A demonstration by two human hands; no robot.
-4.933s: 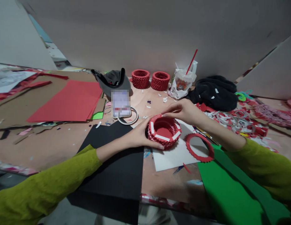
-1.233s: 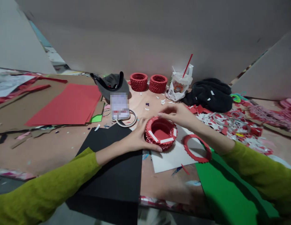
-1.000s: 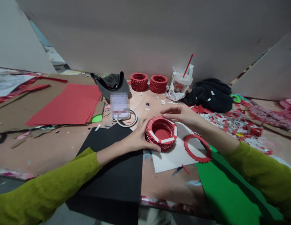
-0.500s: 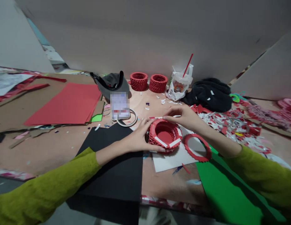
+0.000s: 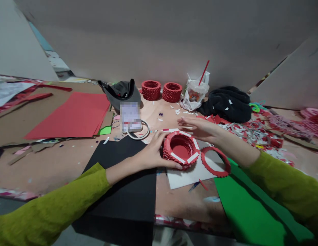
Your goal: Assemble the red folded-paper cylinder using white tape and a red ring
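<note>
My left hand is wrapped round the near-left side of a round red container built of layered, scallop-edged rings. Several short white strips lie on its top rim. Just above the far-right rim hovers my right hand, palm down with fingers stretched out, holding nothing that I can see. A loose red scalloped ring lies to the right, partly over the white board under the container.
Two finished-looking red containers stand at the back beside a bagged drink cup. A grey cap, tape roll, red sheets, black board, green sheet, dark cloth and paper scraps surround the work.
My right hand has lifted off the container's far rim, its fingers now straightened. The left hand still grips the container, which has barely shifted.
</note>
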